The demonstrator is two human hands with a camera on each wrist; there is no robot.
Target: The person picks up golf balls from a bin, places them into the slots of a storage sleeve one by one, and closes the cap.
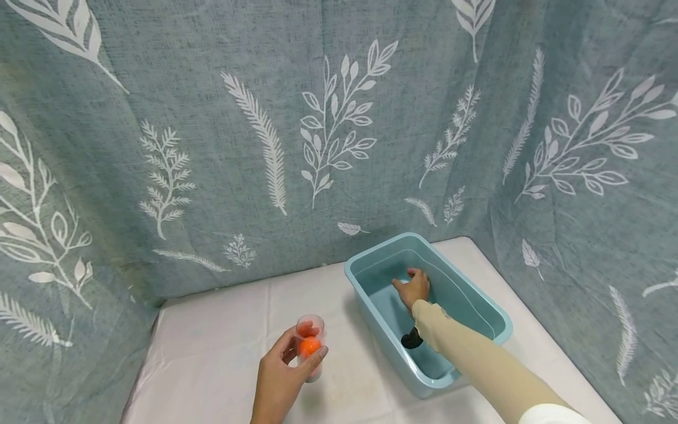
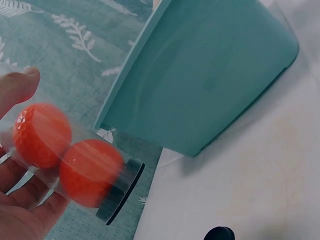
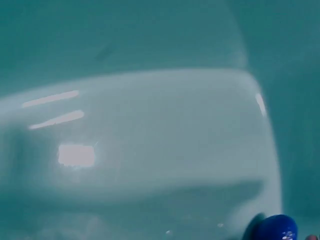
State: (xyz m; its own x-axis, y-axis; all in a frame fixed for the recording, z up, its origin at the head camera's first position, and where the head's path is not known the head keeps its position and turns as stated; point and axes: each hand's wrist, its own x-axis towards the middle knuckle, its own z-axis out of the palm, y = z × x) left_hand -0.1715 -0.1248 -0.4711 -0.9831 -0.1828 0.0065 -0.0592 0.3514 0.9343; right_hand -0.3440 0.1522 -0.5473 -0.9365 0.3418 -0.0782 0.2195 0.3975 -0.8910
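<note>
Now my left hand point(image 1: 281, 377) grips a clear plastic cup point(image 1: 309, 346), thumb and fingers curled round it, just left of the teal plastic tub point(image 1: 498, 321). Two glossy orange balls point(image 2: 42, 134) sit inside the cup, one behind the other, dimpled like golf balls. My right hand point(image 1: 413, 287) reaches down inside the tub, near its far end; whether those fingers hold anything I cannot tell. A blue object point(image 3: 274, 229) shows at the right wrist view's lower edge. Under the tub lies a white tablecloth point(image 1: 212, 341); behind it hangs a grey-green curtain point(image 1: 212, 147) with white leaf prints.
</note>
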